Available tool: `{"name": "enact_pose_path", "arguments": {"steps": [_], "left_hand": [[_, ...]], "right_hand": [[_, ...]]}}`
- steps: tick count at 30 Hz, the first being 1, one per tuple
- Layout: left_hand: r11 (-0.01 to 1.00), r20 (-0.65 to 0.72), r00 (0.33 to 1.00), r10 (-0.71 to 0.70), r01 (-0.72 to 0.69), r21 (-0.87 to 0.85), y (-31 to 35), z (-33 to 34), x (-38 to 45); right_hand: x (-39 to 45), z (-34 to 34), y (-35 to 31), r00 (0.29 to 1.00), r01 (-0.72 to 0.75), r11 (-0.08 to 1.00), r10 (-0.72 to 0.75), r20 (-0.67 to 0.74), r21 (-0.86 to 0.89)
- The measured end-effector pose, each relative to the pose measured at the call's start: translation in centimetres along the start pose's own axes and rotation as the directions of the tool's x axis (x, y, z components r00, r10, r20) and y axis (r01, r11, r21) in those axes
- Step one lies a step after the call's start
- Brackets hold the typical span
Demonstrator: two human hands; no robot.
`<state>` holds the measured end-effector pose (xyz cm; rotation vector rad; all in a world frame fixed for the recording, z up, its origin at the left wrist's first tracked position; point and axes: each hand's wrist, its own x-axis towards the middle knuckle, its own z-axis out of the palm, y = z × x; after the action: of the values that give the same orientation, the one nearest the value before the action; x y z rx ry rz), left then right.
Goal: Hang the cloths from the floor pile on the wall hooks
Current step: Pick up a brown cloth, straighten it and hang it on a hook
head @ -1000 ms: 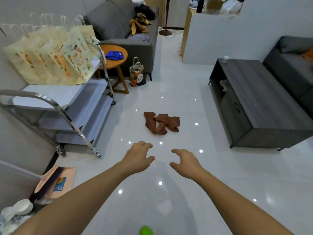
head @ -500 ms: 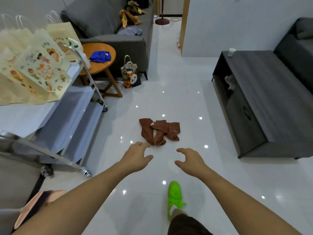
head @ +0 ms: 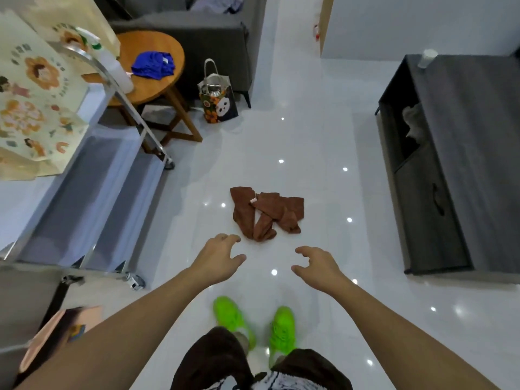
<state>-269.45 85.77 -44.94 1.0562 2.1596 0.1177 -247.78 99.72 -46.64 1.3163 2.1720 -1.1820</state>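
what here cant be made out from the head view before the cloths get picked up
- Wall hooks: none in the head view; wherever they are lies outside the frame.
- Brown cloths: the pile overlaps itself, so the count is unclear.
- Gift bag: contents too small to tell.
- Cabinet: pale item in its open shelf is shadowed and unclear.
- Left hand and right hand: both hold nothing; their palms face away.

A glossy white tiled floor (head: 309, 136) mirrors small ceiling lights. A dark grey sofa (head: 197, 38) stands at the far side beside a round wooden side table (head: 157, 80), a dark low cabinet (head: 464, 164) lines the right, and a metal trolley (head: 92, 170) stands left.
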Motion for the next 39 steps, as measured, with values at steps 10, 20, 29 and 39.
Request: {"name": "enact_pose_path", "arguments": {"steps": [10, 20, 29, 39], "left_hand": [[0.99, 0.031, 0.998, -0.049, 0.053, -0.13, -4.8, -6.3, 14.1], [0.951, 0.17, 0.977, -0.13, 0.171, -0.258, -12.7, -11.0, 30.3], [0.86, 0.32, 0.906, -0.278, 0.383, -0.338, -19.0, -1.4, 39.0], [0.776, 0.428, 0.808, -0.406, 0.552, -0.305, -24.3, 14.8, 45.9]], "right_hand": [[13.0, -2.9, -6.3, 0.997, -0.061, 0.997, 0.063, 0.04, -0.047], [28.2, -2.6, -12.7, 0.964, -0.201, 0.968, 0.223, 0.143, -0.153], [43.8, 6.0, -9.1, 0.904, -0.369, 0.928, 0.371, 0.214, -0.051], [59.6, 18.5, 6.9, 0.809, -0.531, 0.847, 0.515, 0.283, -0.023]]}}
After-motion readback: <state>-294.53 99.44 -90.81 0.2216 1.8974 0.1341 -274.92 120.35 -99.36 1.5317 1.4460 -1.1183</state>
